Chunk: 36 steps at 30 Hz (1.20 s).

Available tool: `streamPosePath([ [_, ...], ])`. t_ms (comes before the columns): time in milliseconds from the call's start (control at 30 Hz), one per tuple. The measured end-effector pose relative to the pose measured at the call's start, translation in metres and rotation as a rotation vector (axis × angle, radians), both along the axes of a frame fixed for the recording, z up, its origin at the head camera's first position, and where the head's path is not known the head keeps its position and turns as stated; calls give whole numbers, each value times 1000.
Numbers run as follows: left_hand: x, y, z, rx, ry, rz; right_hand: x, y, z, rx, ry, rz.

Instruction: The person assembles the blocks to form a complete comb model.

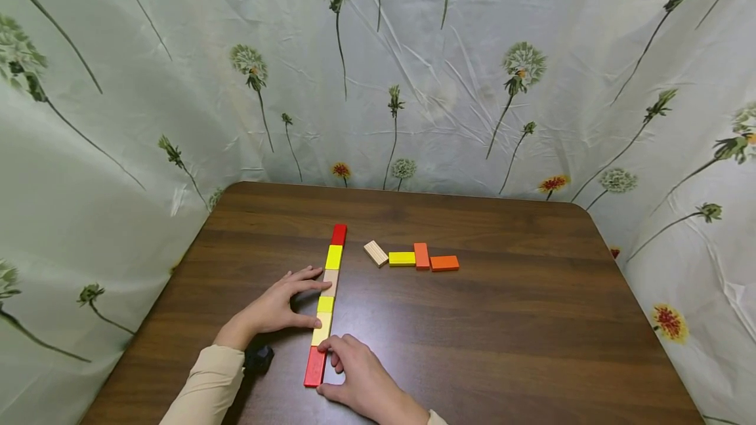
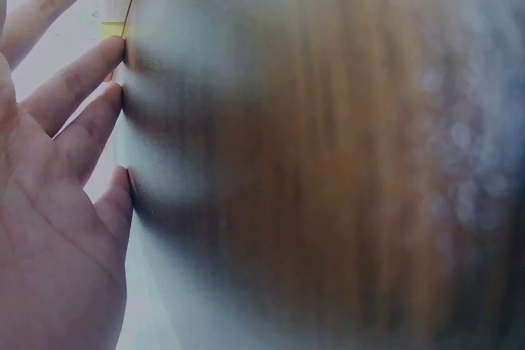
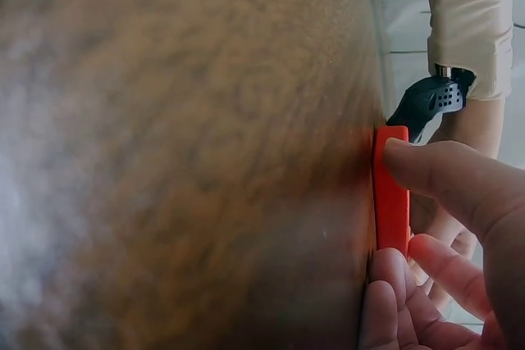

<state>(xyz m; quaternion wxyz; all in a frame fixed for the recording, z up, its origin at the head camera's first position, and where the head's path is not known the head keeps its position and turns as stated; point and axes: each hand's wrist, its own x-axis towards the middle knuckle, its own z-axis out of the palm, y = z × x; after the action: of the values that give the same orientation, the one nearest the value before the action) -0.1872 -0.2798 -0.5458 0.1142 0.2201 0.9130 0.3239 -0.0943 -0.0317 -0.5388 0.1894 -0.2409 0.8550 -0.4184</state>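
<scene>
A straight row of wooden blocks runs away from me on the table. Its nearest piece is a red block [image 1: 315,367]; my right hand [image 1: 367,379] holds this block between the thumb at its near end and the fingers towards its far end. In the right wrist view the red block [image 3: 392,190] lies flat against the tabletop. My left hand [image 1: 280,303] spreads its fingers along the row's left side, by a pale block [image 1: 321,329] and a light wood block [image 1: 331,281]. A short yellow block [image 1: 325,304] sits between those two. Farther along are a yellow block [image 1: 333,257] and a red end block [image 1: 339,235].
Right of the row, a plain wood block [image 1: 375,253] lies slanted beside a yellow block [image 1: 402,259], an upright-turned orange block [image 1: 421,256] and another orange block [image 1: 445,263]. The brown table [image 1: 531,320] ends at a flowered curtain [image 1: 437,103]. A dark wrist camera [image 1: 258,359] hangs under my left wrist.
</scene>
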Motion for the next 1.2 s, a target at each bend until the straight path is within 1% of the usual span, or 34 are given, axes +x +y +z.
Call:
streamPosePath([
  [133,0,0,2,2,-12,6,-1,0,0,6,30,7],
  [300,-1,0,3,6,-6,0,-2,0,1,12,31,15],
  [400,-2,0,4,11,3,-8,-4,0,0,4,11,15],
  [500,-3,-1,7,12,11,-17,-5,1,0,-21,-33,9],
  [600,-6,-2,12,8,27,-18,-5,2,0,-52,-71,5],
  [667,-9,-4,16,-3,41,-11,-5,3,0,-75,-76,6],
  [767,-17,-4,21,-26,49,13,-4,4,0,-100,-77,6],
  [900,-32,-4,24,-49,53,46,-5,5,-1,-112,-81,-5],
  [967,-41,-4,24,-49,57,61,-5,6,-1,-115,-87,-11],
  [1033,-49,-3,23,-43,66,69,-7,6,-1,-121,-117,-22],
  [1200,-68,-1,16,-9,87,84,-10,9,-2,-150,-189,-57],
])
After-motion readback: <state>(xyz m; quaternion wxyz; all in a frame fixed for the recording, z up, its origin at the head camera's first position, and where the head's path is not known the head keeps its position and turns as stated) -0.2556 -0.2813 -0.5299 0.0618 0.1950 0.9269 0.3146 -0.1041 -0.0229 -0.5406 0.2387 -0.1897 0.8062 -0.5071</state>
